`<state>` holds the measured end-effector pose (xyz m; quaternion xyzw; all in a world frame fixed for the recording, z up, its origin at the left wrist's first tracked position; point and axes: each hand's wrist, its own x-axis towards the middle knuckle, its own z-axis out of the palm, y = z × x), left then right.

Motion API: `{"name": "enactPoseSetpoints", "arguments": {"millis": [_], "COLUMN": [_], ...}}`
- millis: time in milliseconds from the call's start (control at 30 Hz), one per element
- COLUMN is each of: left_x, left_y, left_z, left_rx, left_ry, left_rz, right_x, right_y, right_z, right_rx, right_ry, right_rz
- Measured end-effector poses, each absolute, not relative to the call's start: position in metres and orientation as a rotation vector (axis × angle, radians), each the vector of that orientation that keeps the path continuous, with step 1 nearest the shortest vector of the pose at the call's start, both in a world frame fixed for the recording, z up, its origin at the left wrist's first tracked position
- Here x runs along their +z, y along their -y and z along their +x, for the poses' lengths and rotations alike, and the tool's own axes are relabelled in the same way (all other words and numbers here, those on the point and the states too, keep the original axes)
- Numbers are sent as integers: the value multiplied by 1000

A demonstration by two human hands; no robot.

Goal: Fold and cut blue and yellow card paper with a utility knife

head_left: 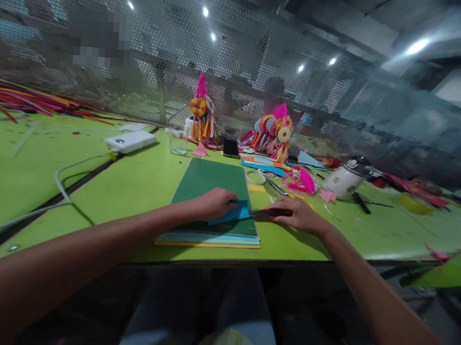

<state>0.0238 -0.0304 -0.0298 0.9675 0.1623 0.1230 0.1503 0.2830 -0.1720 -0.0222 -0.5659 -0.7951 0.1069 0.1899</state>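
My left hand [214, 203] is closed on a small blue paper piece [235, 214], pressing it on a stack of coloured paper sheets [209, 187] with a dark green sheet on top. My right hand [299, 214] grips a dark, red-trimmed cutting tool [269, 213] that looks like scissors or a knife. Its tip reaches the right edge of the blue piece. Both hands rest on the light green table [133, 186] near its front edge.
Behind the stack lie a phone [231, 147], a clear glass [178, 140], a white power bank [130, 141] with cable, scissors [267, 182], pink and blue paper scraps, a white jar [347, 179] and two colourful paper ornaments [273, 130]. Coloured strips lie far left. A mesh screen backs the table.
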Motion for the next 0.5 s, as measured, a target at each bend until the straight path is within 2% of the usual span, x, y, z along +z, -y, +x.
{"name": "enactPoseSetpoints", "arguments": {"millis": [233, 500], "left_x": [-39, -35], "left_y": [38, 49], "left_z": [18, 15], "left_rx": [426, 552], "left_ry": [-462, -426], "left_rz": [2950, 3157], "right_x": [-24, -22], "right_y": [166, 166], "right_z": [278, 273], "right_rx": [220, 278], "right_ry": [2240, 2277], "right_rz": [-1626, -1623]}}
